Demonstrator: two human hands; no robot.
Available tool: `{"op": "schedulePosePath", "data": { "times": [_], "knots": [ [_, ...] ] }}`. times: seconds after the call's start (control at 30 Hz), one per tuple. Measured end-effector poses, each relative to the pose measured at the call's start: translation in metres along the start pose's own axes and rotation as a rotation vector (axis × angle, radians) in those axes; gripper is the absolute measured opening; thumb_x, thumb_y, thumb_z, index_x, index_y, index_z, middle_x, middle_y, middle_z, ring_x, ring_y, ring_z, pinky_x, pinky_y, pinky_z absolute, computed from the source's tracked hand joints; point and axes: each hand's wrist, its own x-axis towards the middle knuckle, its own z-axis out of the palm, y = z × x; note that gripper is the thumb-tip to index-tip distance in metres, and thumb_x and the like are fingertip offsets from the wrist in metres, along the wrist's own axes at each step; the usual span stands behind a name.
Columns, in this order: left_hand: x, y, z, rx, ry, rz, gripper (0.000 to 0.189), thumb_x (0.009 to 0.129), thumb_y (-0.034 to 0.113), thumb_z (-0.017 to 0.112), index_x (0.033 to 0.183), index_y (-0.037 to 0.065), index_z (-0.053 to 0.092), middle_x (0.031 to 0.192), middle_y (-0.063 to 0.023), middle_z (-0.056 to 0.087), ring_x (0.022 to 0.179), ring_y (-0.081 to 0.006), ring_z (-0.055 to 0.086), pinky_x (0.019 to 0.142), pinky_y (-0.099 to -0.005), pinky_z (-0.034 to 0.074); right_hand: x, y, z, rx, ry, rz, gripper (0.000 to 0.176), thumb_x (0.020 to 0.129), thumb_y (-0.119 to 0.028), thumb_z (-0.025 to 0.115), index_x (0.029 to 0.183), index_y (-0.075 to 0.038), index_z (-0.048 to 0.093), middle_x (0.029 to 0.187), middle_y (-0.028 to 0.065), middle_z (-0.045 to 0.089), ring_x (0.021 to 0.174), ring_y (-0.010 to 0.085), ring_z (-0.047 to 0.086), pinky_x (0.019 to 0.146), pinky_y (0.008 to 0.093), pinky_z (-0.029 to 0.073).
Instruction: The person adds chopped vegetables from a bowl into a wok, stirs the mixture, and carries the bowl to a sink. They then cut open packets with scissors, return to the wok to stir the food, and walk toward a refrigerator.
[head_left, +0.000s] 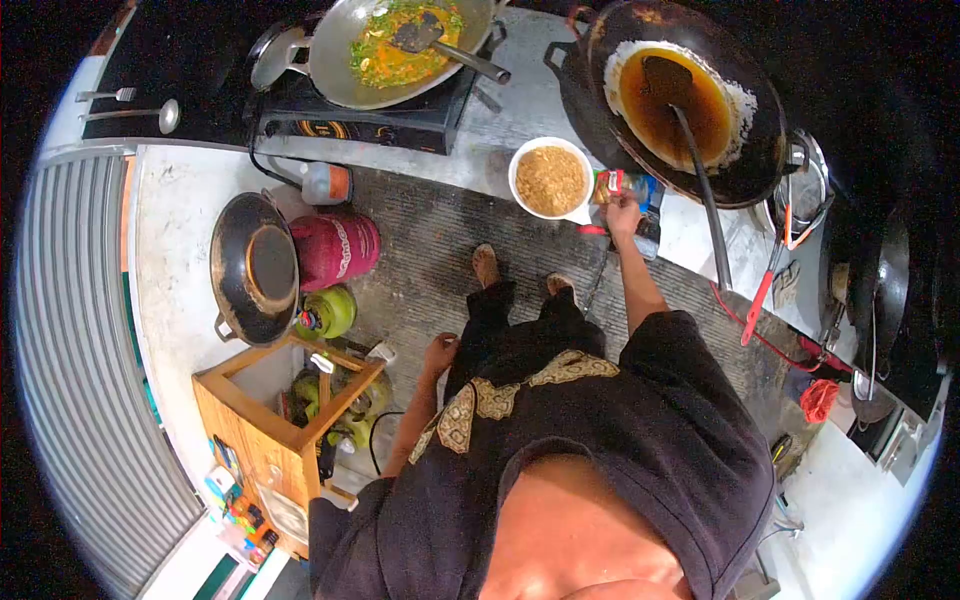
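My right hand (pixel 624 215) reaches to the counter edge, its fingers closed at some small colourful packets (pixel 612 184); what they grip, if anything, is too small to make out. Just left of it sits a white bowl (pixel 550 177) filled with brown crumbly food. Behind and to the right, a large dark wok (pixel 745 90) holds brown liquid and a long-handled ladle (pixel 700 180). My left hand (pixel 440 354) hangs low beside my body, away from the counter, with its fingers curled; whether it holds anything is hidden.
A silvery wok (pixel 330 55) with yellow-green food and a spatula stands on a stove (pixel 375 130). Left are a black pan (pixel 228 270), a pink gas cylinder (pixel 345 250), a green one (pixel 335 310) and a wooden frame (pixel 240 385). Red-handled tongs (pixel 762 300) lie right.
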Motion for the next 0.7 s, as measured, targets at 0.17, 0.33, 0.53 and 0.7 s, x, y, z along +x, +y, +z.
{"op": "schedulePosePath", "data": {
  "times": [0.17,0.33,0.53,0.7],
  "knots": [
    [0.033,-0.006,-0.067,-0.178,-0.021,-0.299,0.036,0.084,0.028,0.058,0.107,0.002,0.057,0.070,-0.0098,0.063,0.058,-0.0164,0.059,0.053,-0.0304,0.047,-0.009,-0.012,0.008,-0.303,-0.010,0.030,0.031,0.073,-0.024,0.067,0.093,-0.001,0.062,0.075,0.0164,0.066,0.068,0.0295,0.065,0.062,0.0375,0.051],
    [0.057,-0.002,-0.098,-0.195,-0.026,-0.281,0.035,0.083,0.031,0.058,0.106,0.005,0.058,0.072,-0.0094,0.063,0.060,-0.0174,0.061,0.055,-0.0319,0.049,-0.040,-0.067,-0.003,-0.311,0.266,0.026,0.031,0.077,-0.028,0.063,0.093,-0.001,0.062,0.074,0.0184,0.065,0.071,0.0316,0.065,0.062,0.0371,0.050],
    [0.069,-0.025,-0.096,-0.025,-0.028,-0.147,0.035,0.080,0.033,0.061,0.105,0.008,0.058,0.074,-0.0080,0.064,0.065,-0.0195,0.062,0.060,-0.0358,0.049,-0.074,0.024,0.055,0.317,-0.257,0.358,0.047,0.090,-0.030,0.050,0.123,0.002,0.037,0.077,0.0146,0.063,0.063,0.0231,0.064,0.053,0.0330,0.053],
    [0.054,-0.011,-0.126,-0.100,-0.060,-0.290,0.035,0.080,0.031,0.062,0.106,0.008,0.058,0.077,-0.0099,0.065,0.066,-0.0195,0.062,0.061,-0.0356,0.049,-0.092,-0.048,0.064,0.610,-0.211,0.483,0.054,0.090,-0.017,0.049,0.127,-0.001,0.013,0.089,0.0254,0.058,0.060,0.0279,0.063,0.048,0.0351,0.054]
  ]
}}
